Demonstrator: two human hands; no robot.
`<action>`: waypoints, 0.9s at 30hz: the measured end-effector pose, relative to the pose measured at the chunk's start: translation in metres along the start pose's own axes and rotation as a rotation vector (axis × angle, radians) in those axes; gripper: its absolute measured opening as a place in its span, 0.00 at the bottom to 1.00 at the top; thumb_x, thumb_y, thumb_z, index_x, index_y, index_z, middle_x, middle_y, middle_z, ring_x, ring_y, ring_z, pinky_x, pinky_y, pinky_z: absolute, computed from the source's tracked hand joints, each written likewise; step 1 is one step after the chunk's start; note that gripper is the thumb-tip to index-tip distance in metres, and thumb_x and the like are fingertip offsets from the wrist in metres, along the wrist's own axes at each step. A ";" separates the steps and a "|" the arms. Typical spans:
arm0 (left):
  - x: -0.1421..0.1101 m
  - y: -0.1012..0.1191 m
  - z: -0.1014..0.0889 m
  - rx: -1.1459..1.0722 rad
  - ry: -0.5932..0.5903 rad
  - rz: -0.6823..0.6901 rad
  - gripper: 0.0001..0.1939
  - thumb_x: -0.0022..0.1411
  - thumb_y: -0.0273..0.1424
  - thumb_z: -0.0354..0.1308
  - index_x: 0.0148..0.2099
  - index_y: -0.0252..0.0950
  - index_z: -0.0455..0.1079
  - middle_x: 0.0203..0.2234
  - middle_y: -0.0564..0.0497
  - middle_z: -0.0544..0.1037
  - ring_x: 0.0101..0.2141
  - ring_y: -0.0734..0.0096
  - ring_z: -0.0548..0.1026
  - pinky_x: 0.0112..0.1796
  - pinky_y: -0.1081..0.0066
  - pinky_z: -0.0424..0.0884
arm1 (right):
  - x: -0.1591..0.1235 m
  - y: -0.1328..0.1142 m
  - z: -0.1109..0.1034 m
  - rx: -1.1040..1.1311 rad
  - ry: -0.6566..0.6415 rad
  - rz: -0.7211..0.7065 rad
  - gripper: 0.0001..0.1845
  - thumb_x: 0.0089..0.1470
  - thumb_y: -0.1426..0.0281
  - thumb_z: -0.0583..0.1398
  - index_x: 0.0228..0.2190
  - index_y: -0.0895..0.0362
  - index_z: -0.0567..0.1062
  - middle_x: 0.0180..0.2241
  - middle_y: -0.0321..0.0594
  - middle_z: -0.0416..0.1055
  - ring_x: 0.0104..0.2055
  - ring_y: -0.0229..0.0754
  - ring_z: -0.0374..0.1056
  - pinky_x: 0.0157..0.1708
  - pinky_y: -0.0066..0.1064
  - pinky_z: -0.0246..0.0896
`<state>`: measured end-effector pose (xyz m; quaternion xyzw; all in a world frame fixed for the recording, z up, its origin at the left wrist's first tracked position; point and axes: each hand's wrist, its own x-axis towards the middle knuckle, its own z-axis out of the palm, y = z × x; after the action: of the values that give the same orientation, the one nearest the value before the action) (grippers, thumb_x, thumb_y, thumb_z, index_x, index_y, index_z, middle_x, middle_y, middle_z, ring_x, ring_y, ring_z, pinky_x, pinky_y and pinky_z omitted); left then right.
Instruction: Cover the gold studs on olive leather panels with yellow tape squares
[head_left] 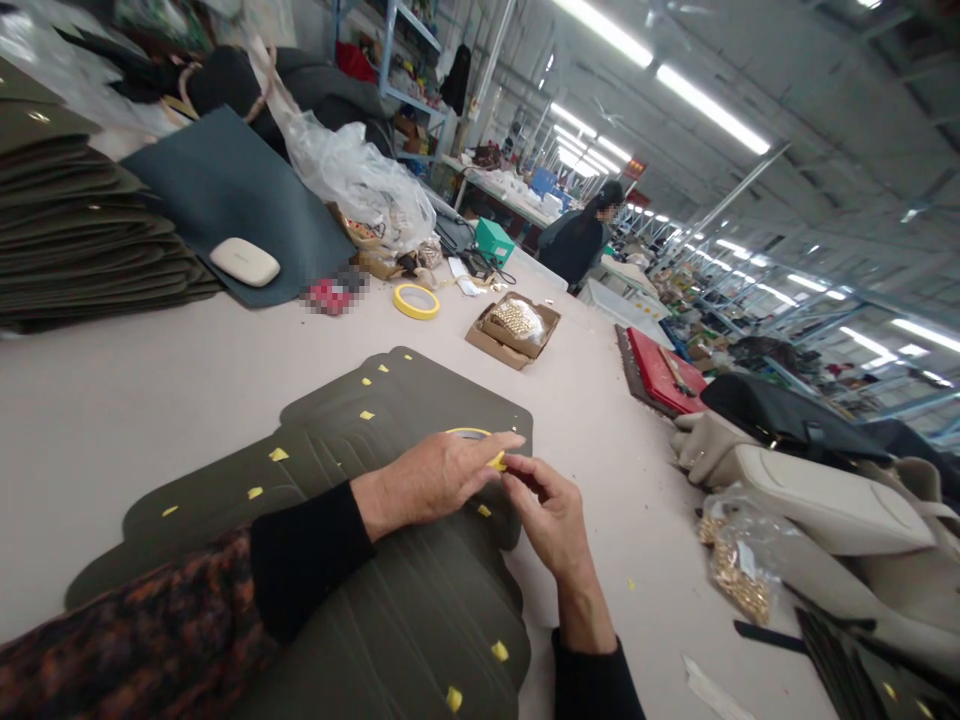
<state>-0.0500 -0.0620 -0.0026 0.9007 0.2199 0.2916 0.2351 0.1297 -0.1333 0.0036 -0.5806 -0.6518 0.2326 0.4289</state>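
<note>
Fanned-out dark olive panels (450,385) lie in an overlapping spread on the pale table, with several small yellow tape bits (279,455) stuck on them. My left hand (435,480) is over the panels' right part, thumb and fingers closed at a small piece of yellow tape (497,461). My right hand (553,510) meets it from the right, its thumb and forefinger pinching the same piece. Partly under my left hand is a roll of yellow tape (469,433); most of its ring is hidden.
A second yellow tape roll (416,302) and an open cardboard box (517,328) of gold-coloured pieces lie beyond the panels. Olive panels are stacked (82,235) at left. Bags (825,495) and a plastic bag of gold hardware (739,575) lie right. A person (574,240) is farther back.
</note>
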 end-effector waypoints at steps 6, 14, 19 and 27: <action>-0.001 0.007 0.000 0.130 -0.090 -0.041 0.18 0.66 0.28 0.51 0.57 0.36 0.55 0.45 0.47 0.76 0.42 0.62 0.77 0.40 0.69 0.71 | -0.001 -0.003 0.003 -0.238 0.063 -0.194 0.07 0.55 0.73 0.58 0.32 0.56 0.77 0.28 0.37 0.75 0.28 0.36 0.69 0.32 0.27 0.65; 0.002 0.003 0.002 0.178 -0.072 -0.078 0.04 0.67 0.29 0.50 0.40 0.37 0.65 0.32 0.53 0.76 0.34 0.68 0.75 0.33 0.73 0.66 | -0.004 0.001 0.014 -0.354 0.169 -0.174 0.08 0.52 0.72 0.57 0.29 0.57 0.77 0.25 0.37 0.75 0.25 0.36 0.69 0.30 0.27 0.64; 0.002 0.004 0.005 0.251 0.021 -0.077 0.07 0.66 0.26 0.48 0.37 0.36 0.66 0.29 0.52 0.73 0.30 0.69 0.73 0.31 0.72 0.64 | -0.001 -0.012 0.023 -0.023 0.220 0.203 0.09 0.50 0.66 0.59 0.26 0.58 0.77 0.20 0.35 0.74 0.21 0.37 0.69 0.24 0.27 0.64; -0.003 0.022 0.010 0.277 0.097 0.010 0.09 0.68 0.27 0.46 0.36 0.36 0.65 0.28 0.52 0.74 0.30 0.70 0.71 0.30 0.71 0.63 | 0.001 0.019 0.002 0.141 0.359 0.501 0.11 0.42 0.63 0.64 0.22 0.60 0.75 0.18 0.35 0.71 0.19 0.36 0.67 0.23 0.28 0.68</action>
<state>-0.0403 -0.0839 0.0005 0.9105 0.2645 0.3028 0.0964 0.1383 -0.1278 -0.0120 -0.7236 -0.3845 0.2694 0.5059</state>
